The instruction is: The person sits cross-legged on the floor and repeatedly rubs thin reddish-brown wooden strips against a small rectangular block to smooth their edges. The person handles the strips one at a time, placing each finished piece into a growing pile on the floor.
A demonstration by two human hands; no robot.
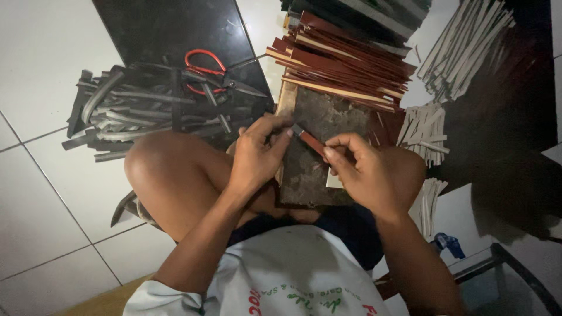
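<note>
Seated on the floor, the person pinches a short reddish-brown strip (310, 142) between both hands: left hand (257, 153) fingertips on its far end, right hand (364, 169) gripping its near end, over a dark worn board (328, 117). Trimming or shaping seems underway; next calls for steady alignment.

Both forearms reach forward from the bottom of the view and converge above the lap, the bare left knee raised beside the left forearm. Left hand (257, 155): wrist bent slightly, back of the hand up, fingers curled inward with thumb and forefinger pinched together at the tips. Right hand (366, 169): knuckles up and turned toward the left hand, fingers folded tight with thumb pressed against forefinger, the two hands close together but not touching.
</note>
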